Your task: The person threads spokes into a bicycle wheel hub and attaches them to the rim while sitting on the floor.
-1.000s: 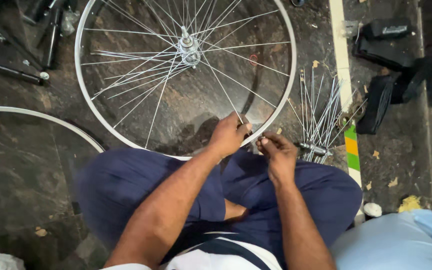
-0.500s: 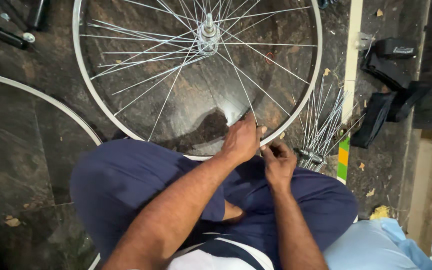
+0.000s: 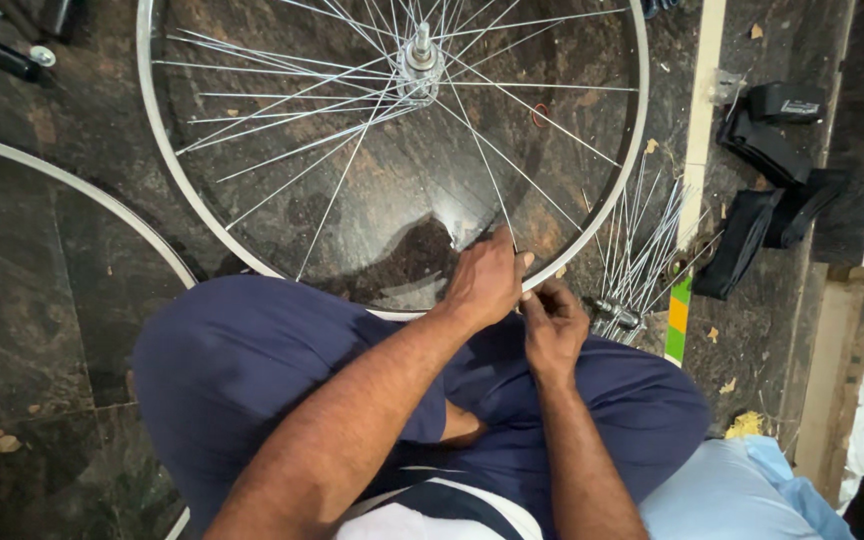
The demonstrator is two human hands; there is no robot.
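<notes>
Your left hand sits at the centre of the frame, curled over the near edge of the bicycle wheel rim, fingers closed around the lower end of a spoke where it meets the rim. Your right hand is just beside it, touching it, with fingertips pinched narrowly together at the same spot on the rim; what they pinch is too small to tell. The wheel lies flat on the dark marble floor, filling the upper middle of the frame, its hub near the top edge and its near rim resting against your blue-trousered knees. A bundle of loose spokes fans out on the floor right of your right hand, just outside the rim. A second bare rim curves through the left of the frame. Folded black rubber inner tubes lie at the upper right, well apart from your hands.
</notes>
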